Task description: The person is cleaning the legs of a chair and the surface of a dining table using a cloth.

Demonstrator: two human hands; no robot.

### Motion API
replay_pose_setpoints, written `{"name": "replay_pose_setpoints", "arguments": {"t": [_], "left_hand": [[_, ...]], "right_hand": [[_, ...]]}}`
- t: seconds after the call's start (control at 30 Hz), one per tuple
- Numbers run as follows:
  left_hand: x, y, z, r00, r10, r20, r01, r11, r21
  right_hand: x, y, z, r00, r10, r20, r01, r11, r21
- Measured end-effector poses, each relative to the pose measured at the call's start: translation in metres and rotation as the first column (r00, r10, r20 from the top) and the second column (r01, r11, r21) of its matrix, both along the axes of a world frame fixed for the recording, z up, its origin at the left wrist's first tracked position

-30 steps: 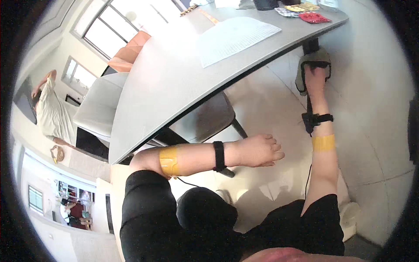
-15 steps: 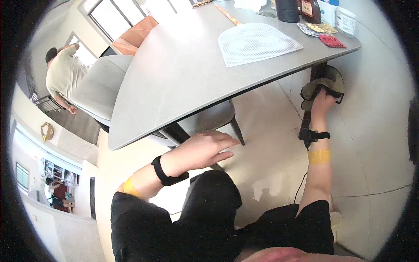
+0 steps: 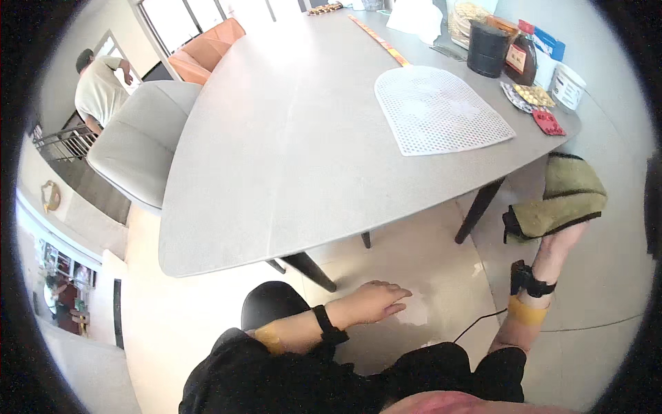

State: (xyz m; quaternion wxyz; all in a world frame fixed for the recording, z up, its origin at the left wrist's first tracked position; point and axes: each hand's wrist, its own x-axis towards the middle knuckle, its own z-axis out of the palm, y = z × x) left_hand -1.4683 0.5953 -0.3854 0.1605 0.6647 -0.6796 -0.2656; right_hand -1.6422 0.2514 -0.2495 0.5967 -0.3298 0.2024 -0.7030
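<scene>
At the right, beside the table corner, my right hand point(image 3: 564, 241) holds up an olive-green cloth item point(image 3: 569, 193) with black edging. The cloth has a folded, cap-like shape, but its exact kind is not clear. Its lower edge covers my fingers, leaving only the back of the hand and the wrist in sight. My left hand point(image 3: 369, 303) hovers in front of the table with nothing in it, palm down, its fingers stretched out. Each wrist wears a black band, with yellow tape on the forearm.
The grey table point(image 3: 262, 172) carries a white perforated mat point(image 3: 441, 110), a black container point(image 3: 487, 50), a brown bottle point(image 3: 522, 58), a white tub point(image 3: 569, 86) and a red packet point(image 3: 549, 123). A grey chair point(image 3: 138, 138) and a person point(image 3: 100, 86) are at the left.
My right hand has lifted the olive-green cloth item from beside the table leg, out to the right. My left hand appears lower and farther right. The view has shifted, showing more of the tabletop.
</scene>
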Motion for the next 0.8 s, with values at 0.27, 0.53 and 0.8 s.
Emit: {"name": "replay_pose_setpoints", "arguments": {"t": [0.27,0.53,0.8], "left_hand": [[-0.029,-0.028,-0.016,0.636,0.468,-0.613,-0.021,0.805,0.592],[-0.053,-0.011,0.034,0.765,0.178,-0.619,0.128,0.9,0.417],[-0.074,0.051,0.137,0.874,-0.032,-0.484,0.192,0.939,0.285]], "right_hand": [[-0.081,0.023,0.062,0.945,-0.044,-0.324,0.127,0.963,0.238],[-0.18,0.106,0.15,0.811,0.161,-0.563,0.107,0.904,0.413],[-0.118,0.138,0.287,0.89,0.115,-0.44,0.21,0.755,0.621]]}}
